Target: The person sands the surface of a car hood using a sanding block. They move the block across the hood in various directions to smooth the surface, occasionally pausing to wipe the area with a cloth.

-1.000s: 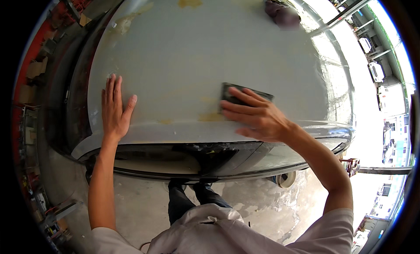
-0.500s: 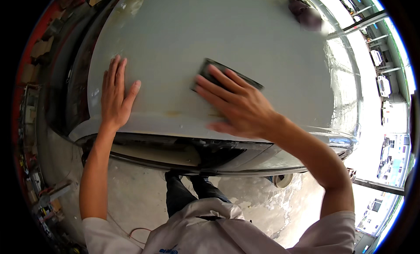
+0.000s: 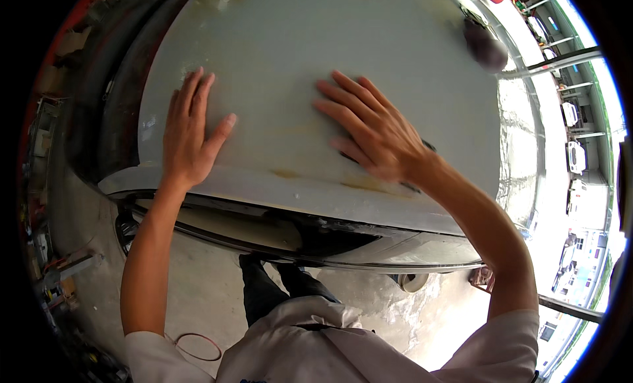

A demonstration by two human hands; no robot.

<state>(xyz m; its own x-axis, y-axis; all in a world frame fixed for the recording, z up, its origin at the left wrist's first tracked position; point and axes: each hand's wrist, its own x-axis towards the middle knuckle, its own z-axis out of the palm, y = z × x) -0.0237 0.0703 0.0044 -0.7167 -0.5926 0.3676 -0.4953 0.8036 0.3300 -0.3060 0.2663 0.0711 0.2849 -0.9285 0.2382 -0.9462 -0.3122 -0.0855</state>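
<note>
A grey, primer-coated car roof [image 3: 277, 66] with tan patches and worn spots spreads under both hands. My left hand [image 3: 191, 132] lies flat on its left part, fingers stretched out, holding nothing. Farther right, my right hand [image 3: 376, 129] is laid flat with its fingers spread, slightly blurred. Beneath its palm and wrist is a dark flat rectangular block [image 3: 428, 146], of which only slivers of edge show; the hand covers the rest.
Below the roof edge runs the car's side window opening [image 3: 237, 228]. A round container [image 3: 414, 282] stands on the concrete floor [image 3: 369, 304], and a thin reddish hose [image 3: 198, 347] loops at lower left. A dark rounded thing [image 3: 486, 48] sits at the roof's far right. Shelving with clutter lines the left.
My right hand has shifted over the dark block, which lay under its fingers and now lies under the palm and wrist. The left hand stays flat on the roof. The view has shifted slightly.
</note>
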